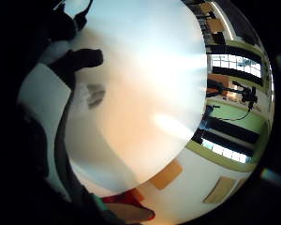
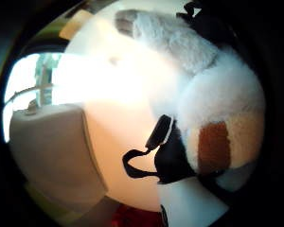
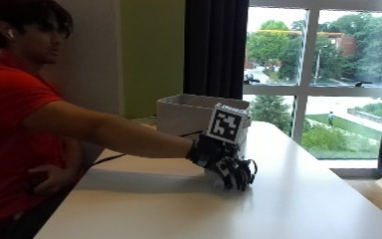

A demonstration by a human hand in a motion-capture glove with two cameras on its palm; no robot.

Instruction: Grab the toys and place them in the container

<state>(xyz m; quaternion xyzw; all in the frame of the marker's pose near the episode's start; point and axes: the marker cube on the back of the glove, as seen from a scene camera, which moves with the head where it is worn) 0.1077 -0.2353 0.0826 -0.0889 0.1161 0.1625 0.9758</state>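
In the outside view my gloved right hand [image 3: 231, 168] rests low on the white table [image 3: 297, 204], its fingers curled down over a small white toy [image 3: 215, 183] of which only a sliver shows. The thumb side palm view shows this white plush toy [image 2: 213, 104], with a brown patch, pressed close against the palm. The container, a pale cardboard box [image 3: 188, 113], stands open just behind the hand, and it also shows beside the toy [image 2: 52, 151]. A black gloved finger [image 1: 82, 60] curls over the bare tabletop [image 1: 145, 93].
The table's far edge runs along a large window [image 3: 310, 79] with a dark curtain [image 3: 216, 45]. The person's other hand [image 3: 45, 180] rests at their hip, off the table. A cable [image 3: 111, 159] runs behind the forearm toward the box.
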